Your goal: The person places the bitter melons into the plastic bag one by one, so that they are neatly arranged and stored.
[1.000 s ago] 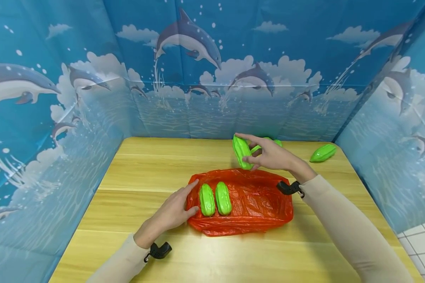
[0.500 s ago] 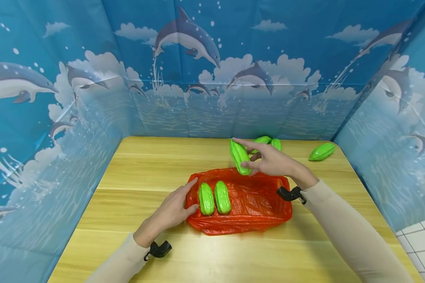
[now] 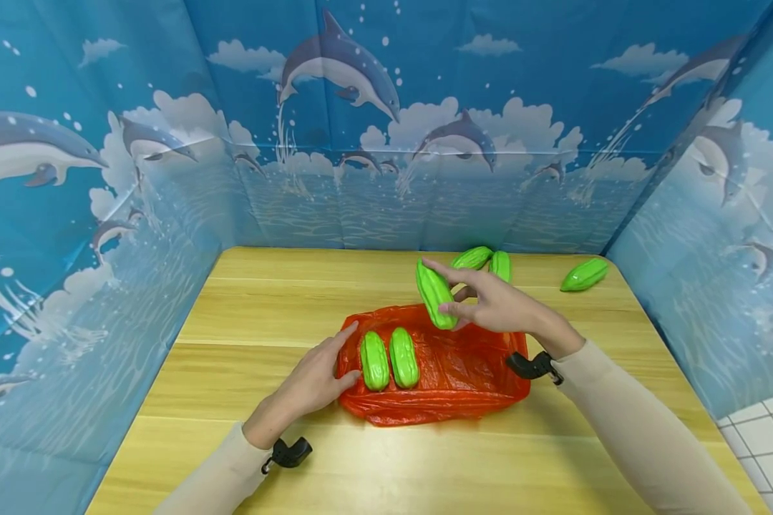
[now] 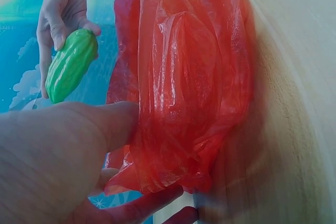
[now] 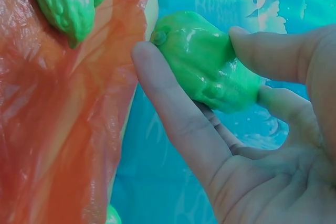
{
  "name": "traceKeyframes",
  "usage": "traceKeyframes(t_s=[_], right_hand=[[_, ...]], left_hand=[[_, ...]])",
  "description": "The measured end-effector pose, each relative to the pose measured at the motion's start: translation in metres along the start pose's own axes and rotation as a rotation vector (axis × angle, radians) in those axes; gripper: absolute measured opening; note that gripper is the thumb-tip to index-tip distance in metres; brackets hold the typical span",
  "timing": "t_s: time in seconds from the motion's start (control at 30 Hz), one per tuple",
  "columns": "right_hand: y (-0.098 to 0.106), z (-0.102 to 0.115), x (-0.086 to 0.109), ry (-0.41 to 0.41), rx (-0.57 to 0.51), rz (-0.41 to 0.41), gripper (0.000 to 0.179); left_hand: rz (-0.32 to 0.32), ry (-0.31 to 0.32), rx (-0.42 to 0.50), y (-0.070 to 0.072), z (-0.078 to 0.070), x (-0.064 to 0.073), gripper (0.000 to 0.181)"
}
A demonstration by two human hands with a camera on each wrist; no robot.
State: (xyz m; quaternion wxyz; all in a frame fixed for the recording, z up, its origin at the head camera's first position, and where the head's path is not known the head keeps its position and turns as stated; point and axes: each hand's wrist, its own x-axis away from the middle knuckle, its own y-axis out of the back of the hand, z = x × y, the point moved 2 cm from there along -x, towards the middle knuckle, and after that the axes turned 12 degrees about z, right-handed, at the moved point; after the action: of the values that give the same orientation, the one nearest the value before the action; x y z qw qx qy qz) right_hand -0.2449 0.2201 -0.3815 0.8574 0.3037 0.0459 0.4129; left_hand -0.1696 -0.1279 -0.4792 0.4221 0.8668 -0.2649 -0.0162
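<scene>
My left grip [image 3: 312, 373], loosely spread, touches the red bag [image 3: 431, 411]. Two green gourds [image 3: 404, 359] lie inside, just right of that grip. My right grip [image 3: 487, 302], part-closed, pinches a third gourd [image 3: 433, 295] over the bag's far edge, nearer me than a second ago.
</scene>
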Motion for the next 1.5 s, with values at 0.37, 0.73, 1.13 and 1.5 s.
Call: traceKeyframes(t_s=[0.37, 0.73, 1.13, 1.5], right_hand=[[-0.009, -0.005, 0.006, -0.027, -0.033, 0.015, 0.086], [-0.015, -0.008, 0.011, -0.06, -0.034, 0.042, 0.086], [-0.023, -0.012, 0.013, -0.061, -0.023, 0.101, 0.082], [-0.029, -0.016, 0.013, -0.059, 0.059, 0.1, 0.081]], left_hand=[[-0.009, 0.014, 0.003, 0.002, -0.001, 0.0, 0.091], [-0.009, 0.01, 0.003, 0.002, 0.0, -0.001, 0.092], [-0.009, 0.007, -0.006, 0.002, 0.001, -0.002, 0.092], [-0.003, 0.01, 0.0, 0.002, 0.001, -0.003, 0.093]])
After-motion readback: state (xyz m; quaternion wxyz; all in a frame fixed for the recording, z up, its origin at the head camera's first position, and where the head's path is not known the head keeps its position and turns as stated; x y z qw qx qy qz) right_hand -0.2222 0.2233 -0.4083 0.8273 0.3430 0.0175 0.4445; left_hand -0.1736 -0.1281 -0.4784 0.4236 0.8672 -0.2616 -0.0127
